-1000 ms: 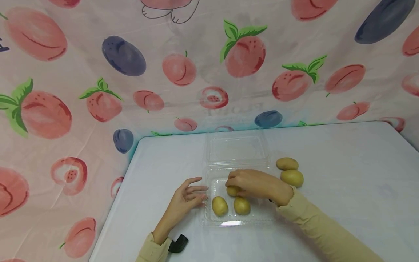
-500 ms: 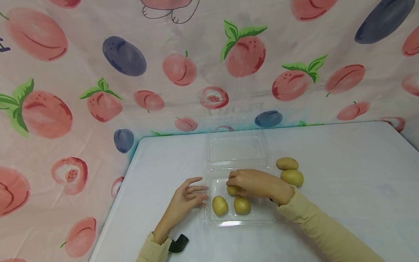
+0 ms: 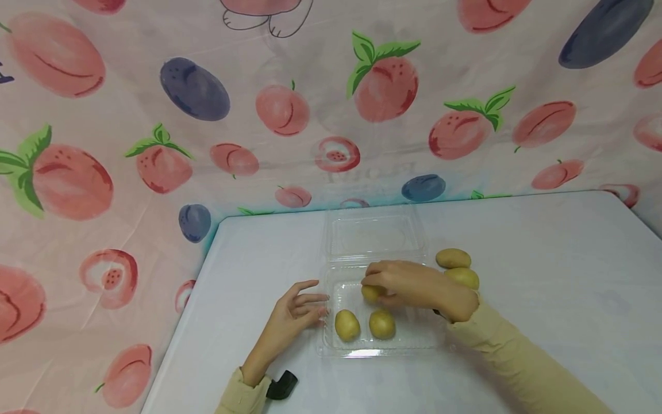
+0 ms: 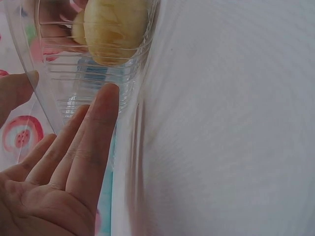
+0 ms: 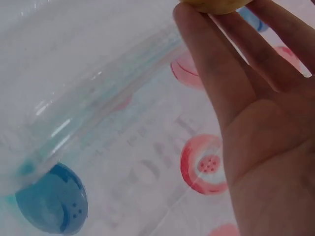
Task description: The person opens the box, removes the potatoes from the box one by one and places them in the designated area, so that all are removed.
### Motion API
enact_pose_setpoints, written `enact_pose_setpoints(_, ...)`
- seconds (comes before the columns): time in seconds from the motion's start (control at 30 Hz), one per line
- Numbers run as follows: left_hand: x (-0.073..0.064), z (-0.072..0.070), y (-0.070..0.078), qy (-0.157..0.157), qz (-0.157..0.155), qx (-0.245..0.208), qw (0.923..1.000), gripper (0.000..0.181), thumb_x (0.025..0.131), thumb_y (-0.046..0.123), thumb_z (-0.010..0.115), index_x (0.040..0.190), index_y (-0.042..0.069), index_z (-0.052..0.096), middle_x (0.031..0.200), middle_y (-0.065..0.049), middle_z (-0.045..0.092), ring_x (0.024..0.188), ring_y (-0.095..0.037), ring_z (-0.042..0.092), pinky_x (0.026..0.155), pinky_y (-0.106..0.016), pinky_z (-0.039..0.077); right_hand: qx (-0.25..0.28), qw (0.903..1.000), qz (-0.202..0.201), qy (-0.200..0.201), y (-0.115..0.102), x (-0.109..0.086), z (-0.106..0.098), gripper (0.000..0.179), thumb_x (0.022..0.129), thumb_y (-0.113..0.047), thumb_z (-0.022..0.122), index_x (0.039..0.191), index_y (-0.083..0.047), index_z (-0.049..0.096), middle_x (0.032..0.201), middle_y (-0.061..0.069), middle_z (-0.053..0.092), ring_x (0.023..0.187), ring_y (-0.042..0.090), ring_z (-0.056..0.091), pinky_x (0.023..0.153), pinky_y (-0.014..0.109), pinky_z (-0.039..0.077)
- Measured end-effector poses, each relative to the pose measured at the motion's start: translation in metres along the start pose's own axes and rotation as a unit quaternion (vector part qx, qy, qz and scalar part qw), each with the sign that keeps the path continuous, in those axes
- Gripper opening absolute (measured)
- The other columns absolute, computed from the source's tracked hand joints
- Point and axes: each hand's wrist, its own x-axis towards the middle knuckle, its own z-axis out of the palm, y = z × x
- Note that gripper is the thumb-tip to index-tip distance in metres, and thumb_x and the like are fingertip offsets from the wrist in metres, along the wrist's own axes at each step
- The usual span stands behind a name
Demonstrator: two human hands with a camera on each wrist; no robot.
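A clear plastic clamshell box [image 3: 414,336] lies with its lid [image 3: 374,236] folded back. Two yellow potatoes rest in its near part, a left potato [image 3: 347,325] and a middle potato [image 3: 382,324]. Over the far part of the box, my right hand [image 3: 414,284] holds another potato [image 3: 371,293], partly covered by the fingers; the right wrist view shows this held potato [image 5: 216,4] at the fingertips. On the box's left side my left hand [image 3: 295,310] has its fingers extended by the wall, holding nothing. In the left wrist view that hand [image 4: 64,172] reaches towards the ribbed clear wall [image 4: 93,73].
Right of the box, a far potato [image 3: 453,258] and a nearer potato [image 3: 464,278] lie on the white table [image 3: 558,287], the nearer one partly behind the right forearm. A fruit-patterned cloth [image 3: 289,52] hangs behind the table. A black piece [image 3: 282,384] sits by the left cuff.
My right hand and its potato have shifted slightly right and away from me, uncovering more of the middle potato. The left hand stays where it was.
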Motion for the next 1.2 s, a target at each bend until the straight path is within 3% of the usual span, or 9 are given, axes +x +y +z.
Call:
enact_pose_setpoints(0.37,-0.001,-0.001,-0.001,0.000,0.002,-0.002,1.0000,0.064,0.092,0.011,0.072,0.146,0.004,0.040,0.129,-0.027,0.061,0.109,-0.039,0.067,0.079,-0.037,0.063,-0.001,0.9996,-0.002,0.029,0.001,-0.011,-0.011,0.023,0.084,-0.011,0.080,0.106,-0.010,0.072,0.107,0.002,0.067,0.096,0.015,0.065,0.084,0.027,0.059)
enact_pose_setpoints(0.77,0.000,-0.001,-0.001,0.000,0.000,-0.004,1.0000,0.062,0.092,0.011,0.072,0.146,0.004,0.040,0.129,-0.028,0.061,0.107,-0.036,0.068,0.079,-0.036,0.063,-0.003,0.9974,-0.006,0.072,0.009,-0.029,-0.024,0.032,0.080,-0.002,0.080,0.110,-0.004,0.071,0.109,0.006,0.066,0.098,0.020,0.066,0.082,0.032,0.060)
enact_pose_setpoints(1.03,0.000,-0.001,0.000,0.000,0.001,-0.005,1.0000,0.062,0.092,0.011,0.072,0.145,0.004,0.041,0.128,-0.028,0.061,0.107,-0.036,0.068,0.078,-0.037,0.063,-0.021,0.9968,0.036,0.069,0.013,-0.040,-0.031,0.034,0.081,-0.009,0.082,0.114,-0.009,0.071,0.113,0.004,0.067,0.099,0.018,0.066,0.080,0.033,0.061)
enact_pose_setpoints(1.2,0.001,-0.001,0.000,-0.001,0.001,-0.004,1.0000,0.062,0.092,0.011,0.072,0.145,0.004,0.041,0.128,-0.028,0.061,0.107,-0.035,0.068,0.079,-0.037,0.063,-0.014,0.9967,0.051,0.062,0.018,-0.047,-0.035,0.036,0.081,-0.010,0.082,0.116,-0.007,0.070,0.116,0.004,0.066,0.102,0.020,0.066,0.085,0.036,0.060)
